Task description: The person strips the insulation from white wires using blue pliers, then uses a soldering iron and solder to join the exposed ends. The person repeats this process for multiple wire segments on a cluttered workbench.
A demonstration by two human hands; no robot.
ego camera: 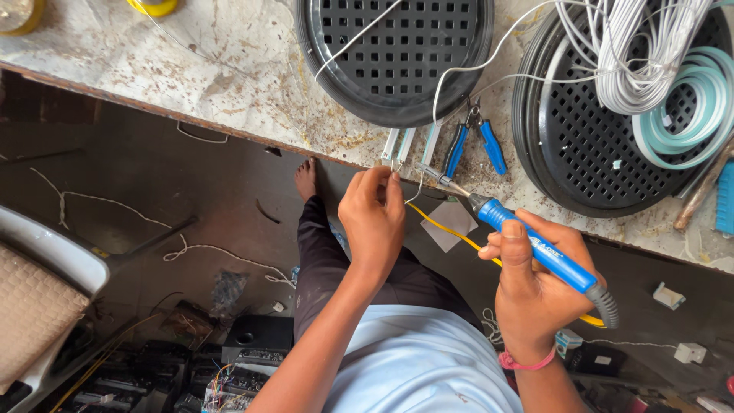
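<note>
Flanking blue pliers (475,145): two black grilles (397,53).

Head view, steeply down, close over workbench (229,84) edge (single camera)

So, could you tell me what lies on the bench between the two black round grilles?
In the head view, blue-handled pliers and loose white wires lie between the middle grille and the right grille.

Worn bench (229,76): black grilles (397,53), blue pliers (474,145), wire coil (642,53).
</note>
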